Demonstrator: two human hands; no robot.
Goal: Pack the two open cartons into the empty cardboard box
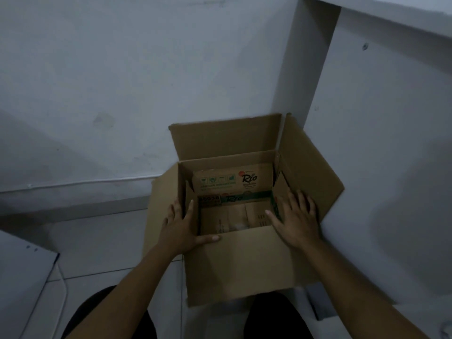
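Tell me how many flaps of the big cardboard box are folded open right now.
4. The far flap stands up against the wall, the right flap leans outward, the left flap lies outward under the left hand, and the near flap hangs toward the person.

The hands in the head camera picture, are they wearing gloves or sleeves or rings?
No. The left hand and right hand are bare, with no gloves, and both forearms are uncovered as far as the picture shows. No rings, watch or bracelets can be made out in the dim light.

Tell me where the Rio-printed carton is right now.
In the head view, the Rio-printed carton sits inside the big cardboard box on the floor, between the left hand and right hand.
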